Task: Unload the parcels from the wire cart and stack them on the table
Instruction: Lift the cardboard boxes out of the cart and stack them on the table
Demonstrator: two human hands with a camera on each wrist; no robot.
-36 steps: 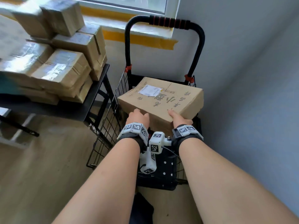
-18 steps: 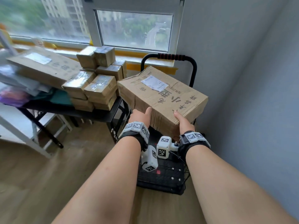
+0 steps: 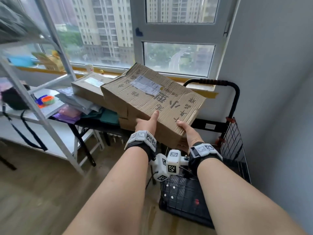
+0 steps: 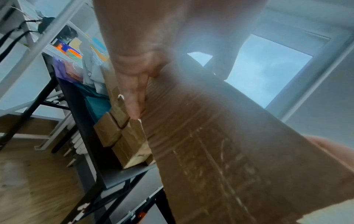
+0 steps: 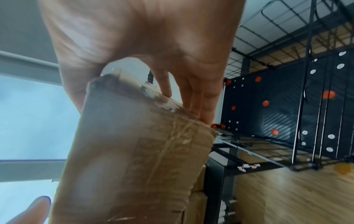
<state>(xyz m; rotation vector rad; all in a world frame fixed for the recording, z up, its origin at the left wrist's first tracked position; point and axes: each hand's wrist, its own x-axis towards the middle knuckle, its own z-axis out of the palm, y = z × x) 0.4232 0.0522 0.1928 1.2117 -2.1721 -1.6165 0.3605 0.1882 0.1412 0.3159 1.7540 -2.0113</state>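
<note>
In the head view, the fingers of the left hand (image 3: 147, 122) and of the right hand (image 3: 188, 131) are hidden beneath the large parcel (image 3: 152, 100), and most of the stacked parcels (image 3: 126, 123) on the worktop (image 3: 94, 123) are covered by it. The wire cart (image 3: 233, 150) is partly masked by the forearms, and its lower part is lost behind them. Both wrist views are smeared by motion, so the print on the large parcel cannot be read there.

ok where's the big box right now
In the head view the big box is mid-frame, held up by the left hand and right hand, left of the cart and over the parcels on the table.
</note>
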